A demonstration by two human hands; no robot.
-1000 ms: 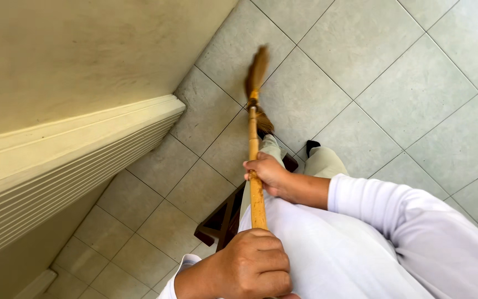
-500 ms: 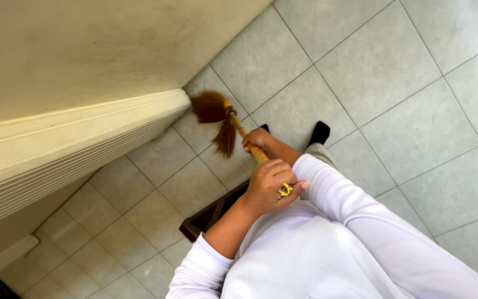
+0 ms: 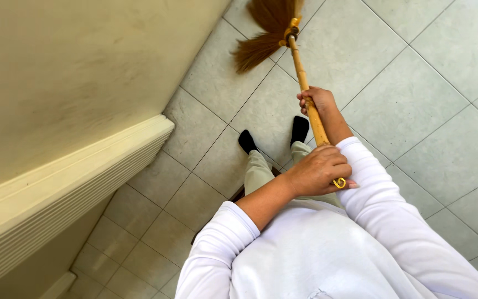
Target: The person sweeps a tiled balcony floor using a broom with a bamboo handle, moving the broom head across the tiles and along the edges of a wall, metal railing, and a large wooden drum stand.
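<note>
Bamboo broom (image 3: 304,83) runs diagonally from chest level down to the tile floor (image 3: 416,99), w/ brown bristle head (image 3: 266,27) at top of frame, on or just over the tiles near the cream wall (image 3: 73,72). Left hand (image 3: 319,169): grip closed round top end of stick, yellow loop at stick end poking out under fingers. Right hand (image 3: 317,101): grip closed round stick further down, approx mid-shaft, arm stretched fwd. Both sleeves white, long. Two black-socked feet (image 3: 300,128) on tiles just below the stick, beige trousers above. Ribbed cream radiator (image 3: 56,210) on wall at left, well apart from broom.
</note>
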